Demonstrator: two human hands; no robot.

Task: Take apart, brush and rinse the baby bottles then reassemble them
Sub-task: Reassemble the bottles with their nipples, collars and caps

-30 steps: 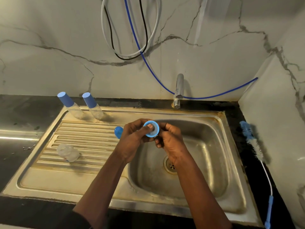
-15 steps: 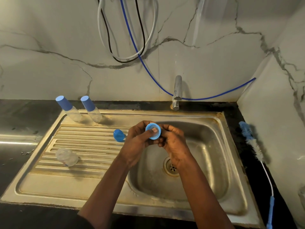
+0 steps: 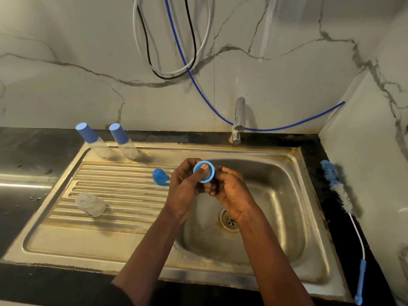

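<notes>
Blue plastic screw ring (image 3: 212, 172): held up over the left edge of the steel sink (image 3: 66, 246) basin, its opening facing the camera.
Left hand (image 3: 187, 186): fingers curled round the ring, thumb tip pressed into its opening.
Right hand (image 3: 231, 192): fingers curled against the ring's right side, gripping it.
Blue domed cap (image 3: 160, 176): on the ribbed drainboard, just left of the left hand.
Clear bottle body (image 3: 90, 204): on its side on the drainboard.
Two blue-capped clear bottles (image 3: 95, 140): standing side by side at the drainboard's back.
Blue-handled bottle brush (image 3: 340, 195): on the dark bench (image 3: 22, 151), right of the sink.
</notes>
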